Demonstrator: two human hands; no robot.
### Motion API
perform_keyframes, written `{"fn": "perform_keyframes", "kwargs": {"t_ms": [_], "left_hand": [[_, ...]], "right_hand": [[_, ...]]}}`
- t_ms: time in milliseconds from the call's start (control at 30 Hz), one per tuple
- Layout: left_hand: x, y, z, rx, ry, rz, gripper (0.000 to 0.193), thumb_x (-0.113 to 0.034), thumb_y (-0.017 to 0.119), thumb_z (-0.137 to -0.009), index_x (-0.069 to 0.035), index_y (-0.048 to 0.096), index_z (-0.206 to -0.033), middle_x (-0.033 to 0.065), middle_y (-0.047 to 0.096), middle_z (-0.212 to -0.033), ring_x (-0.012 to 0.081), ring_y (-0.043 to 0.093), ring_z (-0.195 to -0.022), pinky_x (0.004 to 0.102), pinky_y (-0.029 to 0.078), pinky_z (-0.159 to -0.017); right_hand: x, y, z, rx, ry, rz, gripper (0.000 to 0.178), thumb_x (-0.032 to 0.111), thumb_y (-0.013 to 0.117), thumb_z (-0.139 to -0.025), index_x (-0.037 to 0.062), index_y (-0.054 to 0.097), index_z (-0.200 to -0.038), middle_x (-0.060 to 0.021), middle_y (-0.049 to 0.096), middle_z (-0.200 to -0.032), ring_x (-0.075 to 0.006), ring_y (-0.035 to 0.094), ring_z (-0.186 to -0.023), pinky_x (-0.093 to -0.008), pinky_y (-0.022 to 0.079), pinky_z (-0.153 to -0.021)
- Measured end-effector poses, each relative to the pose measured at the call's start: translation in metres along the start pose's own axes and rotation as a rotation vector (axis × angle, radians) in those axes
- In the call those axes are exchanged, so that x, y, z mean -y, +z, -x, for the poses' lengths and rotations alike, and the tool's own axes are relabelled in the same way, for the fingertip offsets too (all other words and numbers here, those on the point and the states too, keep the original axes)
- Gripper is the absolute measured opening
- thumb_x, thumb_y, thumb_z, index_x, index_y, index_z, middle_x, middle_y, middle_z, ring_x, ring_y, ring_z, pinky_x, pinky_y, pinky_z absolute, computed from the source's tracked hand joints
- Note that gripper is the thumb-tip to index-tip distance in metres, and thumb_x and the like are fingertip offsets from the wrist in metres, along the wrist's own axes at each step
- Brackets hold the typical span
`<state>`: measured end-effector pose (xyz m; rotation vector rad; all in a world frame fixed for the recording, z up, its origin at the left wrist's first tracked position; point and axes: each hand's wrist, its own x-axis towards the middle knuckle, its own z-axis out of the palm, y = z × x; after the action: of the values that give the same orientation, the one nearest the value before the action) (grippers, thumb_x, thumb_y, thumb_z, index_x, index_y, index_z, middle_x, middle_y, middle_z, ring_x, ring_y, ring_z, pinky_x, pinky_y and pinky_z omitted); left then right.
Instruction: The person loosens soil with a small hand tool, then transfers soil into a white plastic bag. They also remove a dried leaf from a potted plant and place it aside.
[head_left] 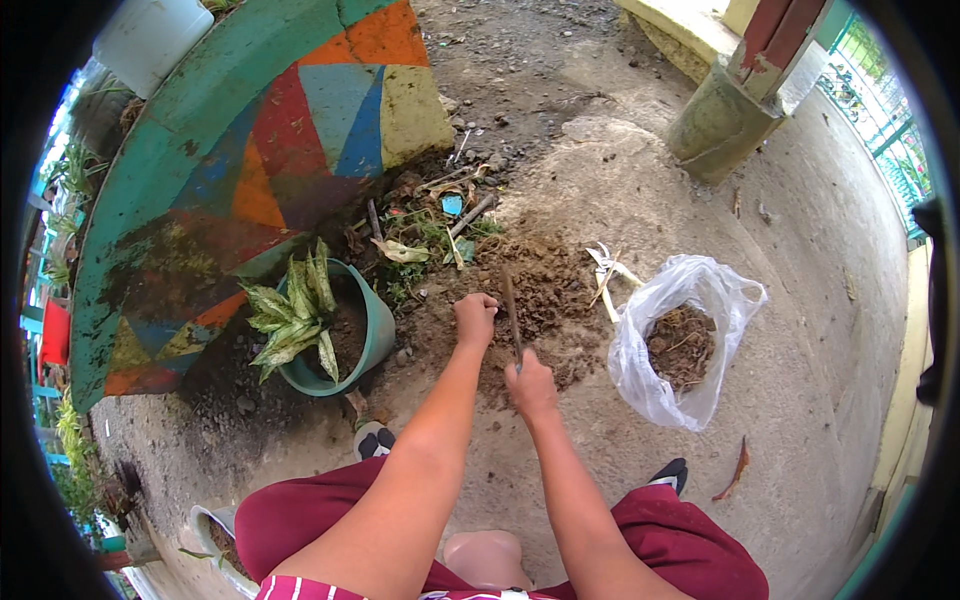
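Concrete ground (800,310): everything is carried on it; it is marked by dirt and small stones.
Painted wall (290,115): triangles of red, blue, orange and yellow are framed by a green border at the upper left.
Plastic bag (634,368): it is stood open to the right of the hands and partly filled with dark soil; it is judged soft and easily torn, best supported from below.
Green pot (380,325): a plant with pale-mottled leaves (290,312) is leaned over its left rim.
Loose soil (548,290): it is spread on the ground just beyond and between the hands; crumbly, light handling is expected, best scooped from beneath.
Plant debris (435,238): weeds, sticks and a blue scrap (452,205) are piled by the wall's foot.
Narrow brown tool (511,315): it is held over the soil, pointed away from the body; it is judged stiff and fairly light, best gripped at the near end. Wood or rusted metal cannot be told.
Right hand (532,384): its fingers are wrapped around that end.
Left hand (474,320): its fingers are drawn together beside the tool; whether anything is pinched cannot be told.
Lettering: no brand, label or writing can be read.
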<state>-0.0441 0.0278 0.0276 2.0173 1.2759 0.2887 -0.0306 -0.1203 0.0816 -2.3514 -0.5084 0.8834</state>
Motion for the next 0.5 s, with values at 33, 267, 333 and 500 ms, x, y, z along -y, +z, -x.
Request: {"fn": "perform_keyframes", "kwargs": {"t_ms": [33, 267, 333, 500], "left_hand": [[-0.001, 0.001, 0.000, -0.021, 0.006, 0.011, 0.008, 0.002, 0.069, -0.073, 0.002, 0.069, -0.082, 0.0158, 0.067, -0.081, 0.0259, 0.065, -0.073, 0.0355, 0.055, -0.068], [-0.002, -0.006, 0.001, -0.001, -0.011, 0.078, 0.006, 0.005, 0.066, -0.074, 0.003, 0.069, -0.079, 0.0173, 0.067, -0.077, 0.0267, 0.065, -0.071, 0.0357, 0.055, -0.066], [0.000, -0.003, 0.000, 0.000, -0.016, 0.040, 0.007, 0.005, 0.066, -0.074, 0.003, 0.070, -0.079, 0.0172, 0.067, -0.077, 0.0269, 0.066, -0.072, 0.0360, 0.055, -0.066], [0.009, 0.007, -0.006, -0.018, -0.054, 0.071, 0.009, 0.006, 0.065, -0.076, 0.002, 0.069, -0.082, 0.0154, 0.067, -0.081, 0.0239, 0.065, -0.071, 0.0360, 0.055, -0.066]], "right_hand": [[-0.007, 0.004, -0.001, 0.051, 0.033, 0.035, 0.025, 0.025, 0.054, -0.081, 0.0035, 0.054, -0.093, -0.0237, 0.062, -0.079, -0.0436, 0.060, -0.079, -0.0505, 0.047, -0.070], [0.008, -0.012, -0.003, -0.006, 0.038, -0.062, 0.025, 0.025, 0.055, -0.080, 0.0018, 0.055, -0.089, -0.0244, 0.063, -0.083, -0.0442, 0.060, -0.081, -0.0501, 0.048, -0.072], [0.014, -0.009, -0.002, -0.065, 0.012, -0.150, 0.024, 0.024, 0.054, -0.081, 0.0016, 0.054, -0.088, -0.0243, 0.062, -0.083, -0.0444, 0.060, -0.080, -0.0503, 0.048, -0.072], [-0.014, 0.021, -0.006, 0.064, 0.029, 0.069, 0.023, 0.024, 0.052, -0.082, 0.0015, 0.053, -0.087, -0.0237, 0.062, -0.077, -0.0444, 0.059, -0.077, -0.0509, 0.047, -0.068]]}}
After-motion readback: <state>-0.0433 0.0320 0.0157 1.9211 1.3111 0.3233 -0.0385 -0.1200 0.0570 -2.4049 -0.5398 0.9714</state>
